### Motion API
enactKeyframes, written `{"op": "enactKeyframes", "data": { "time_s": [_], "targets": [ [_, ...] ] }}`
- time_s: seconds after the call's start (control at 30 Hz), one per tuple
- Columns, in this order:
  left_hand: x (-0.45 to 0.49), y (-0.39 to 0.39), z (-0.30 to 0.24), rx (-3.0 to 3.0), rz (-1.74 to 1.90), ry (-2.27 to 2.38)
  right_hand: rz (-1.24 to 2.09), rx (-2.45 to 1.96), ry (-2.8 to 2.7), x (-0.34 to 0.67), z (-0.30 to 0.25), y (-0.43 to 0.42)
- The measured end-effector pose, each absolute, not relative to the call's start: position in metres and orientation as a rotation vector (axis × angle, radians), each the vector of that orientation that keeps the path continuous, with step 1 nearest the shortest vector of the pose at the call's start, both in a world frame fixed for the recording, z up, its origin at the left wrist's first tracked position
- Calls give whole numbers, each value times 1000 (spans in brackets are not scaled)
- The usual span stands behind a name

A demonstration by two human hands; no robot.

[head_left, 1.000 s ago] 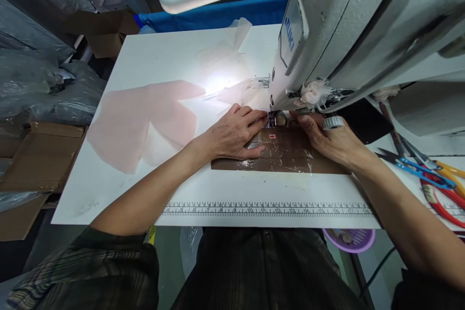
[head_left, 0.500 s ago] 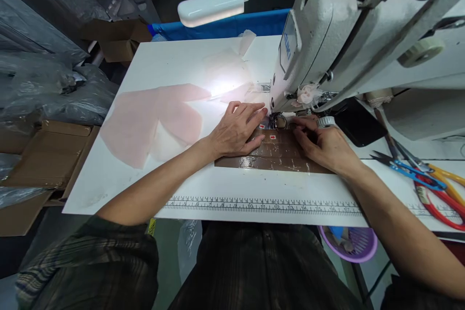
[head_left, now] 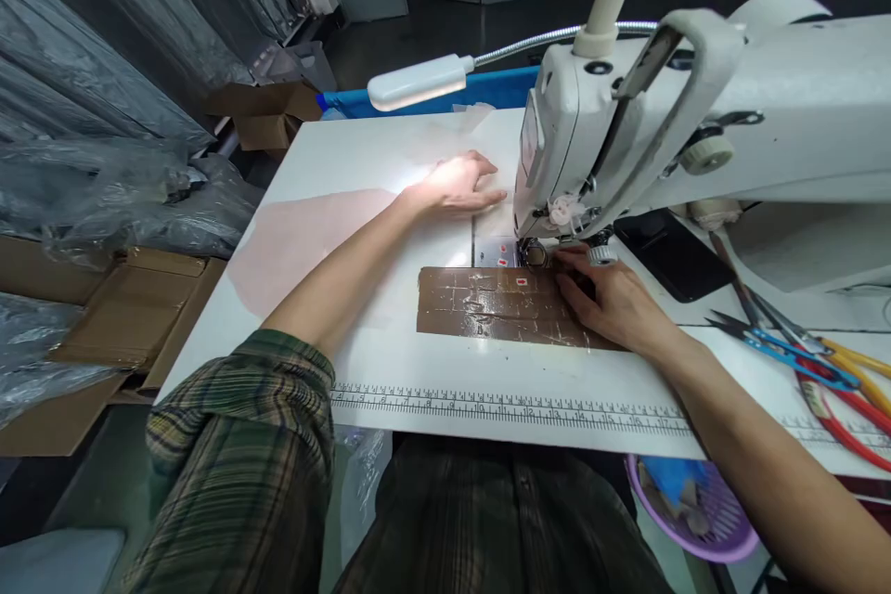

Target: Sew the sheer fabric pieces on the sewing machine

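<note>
White, wide and flat: leaning over a table point(head_left: 376, 355) with ruler marks point(head_left: 501, 409) printed along the near edge. Sitting by a big white sewing machine point(head_left: 800, 139) on the right. Seeing pink cloth point(head_left: 292, 246) lying flat on the left part of the table, partly under the left arm. Facing a shiny brown strip point(head_left: 480, 304) lying just in front of the machine's foot point(head_left: 523, 252). Looking past scissors point(head_left: 845, 371) at the far right, a flat black phone point(head_left: 674, 258) nearer the machine, and a white lamp point(head_left: 421, 84) shining from the back. Holding the left hand point(head_left: 459, 184) out under the light, with fingers loosely spread; not being able to tell about touching cloth there. Holding the right hand point(head_left: 613, 294) just right of the machine's foot, with fingers bent; not being able to tell about pinching anything. Seeing, smallest, a red mark point(head_left: 522, 282) on the brown strip.
</note>
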State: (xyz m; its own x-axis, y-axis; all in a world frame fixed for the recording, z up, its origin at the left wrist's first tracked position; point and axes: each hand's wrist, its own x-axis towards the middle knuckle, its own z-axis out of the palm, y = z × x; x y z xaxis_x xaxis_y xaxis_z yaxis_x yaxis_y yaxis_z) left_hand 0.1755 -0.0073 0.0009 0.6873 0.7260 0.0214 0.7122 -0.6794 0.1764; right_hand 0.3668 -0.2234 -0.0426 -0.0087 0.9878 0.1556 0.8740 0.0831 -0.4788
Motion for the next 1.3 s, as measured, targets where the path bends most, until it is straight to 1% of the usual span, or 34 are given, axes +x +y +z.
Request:
{"op": "enactKeyframes", "data": {
  "time_s": [0.17, 0.43, 0.57, 0.7, 0.87, 1.07, 1.3],
  "targets": [
    [176, 31, 9, 2722, 384, 1266, 344, -1792, -1911, 370, -52, -222],
    [194, 84, -20, 2551, 428, 1158, 298, -1849, -1807, 374, -63, -222],
    [191, 97, -22, 2531, 412, 1074, 263, -1845, -1811, 372, -63, -222],
    [171, 92, -17, 2562, 423, 1001, 229, -1833, -1827, 368, -63, -222],
    [136, 69, -12, 2583, 578, 1117, 152, -1858, -1879, 367, -68, -223],
    [112, 40, -12, 2552, 509, 1113, 133, -1819, -1980, 369, -68, -222],
    [111, 24, -15, 2447, 489, 1159, 149, -1781, -1949, 368, -69, -220]
  ]
}}
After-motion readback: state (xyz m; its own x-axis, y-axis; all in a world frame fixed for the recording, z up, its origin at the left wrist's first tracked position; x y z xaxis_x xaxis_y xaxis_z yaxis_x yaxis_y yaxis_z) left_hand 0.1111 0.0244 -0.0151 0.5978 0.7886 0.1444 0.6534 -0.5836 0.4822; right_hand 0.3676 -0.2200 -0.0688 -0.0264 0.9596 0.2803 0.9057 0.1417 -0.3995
